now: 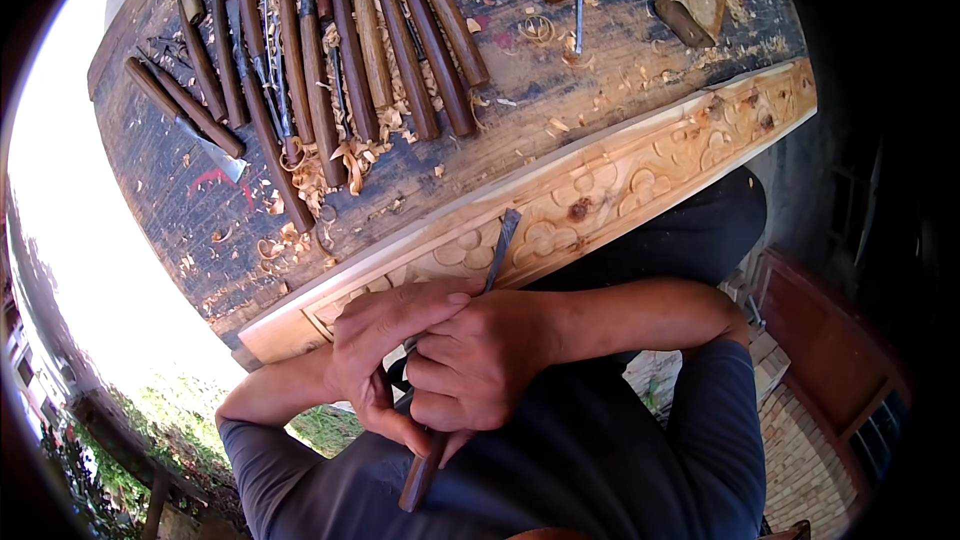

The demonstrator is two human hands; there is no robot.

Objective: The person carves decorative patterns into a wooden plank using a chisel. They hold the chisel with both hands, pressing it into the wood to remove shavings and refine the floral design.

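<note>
A carving chisel (505,243) slants across my lap, its flat metal blade pointing up over the carved wooden board (640,190). My right hand (485,355) is wrapped round it, and the brown wooden handle (418,485) sticks out below the fist. Pressed against that fist is my left hand (385,340), its fingers curled round the tool too; part of its grip is hidden. Rounded petal and scroll shapes in low relief run along the board, which lies slanting along the near edge of the workbench. The blade tip shows above the relief; whether it touches is unclear.
Several wooden-handled chisels (350,50) lie in a row on the dark, worn workbench (180,180), among curled wood shavings (350,160). A wooden mallet (695,0) rests at the far right, with a thin metal tool (578,0) left of it.
</note>
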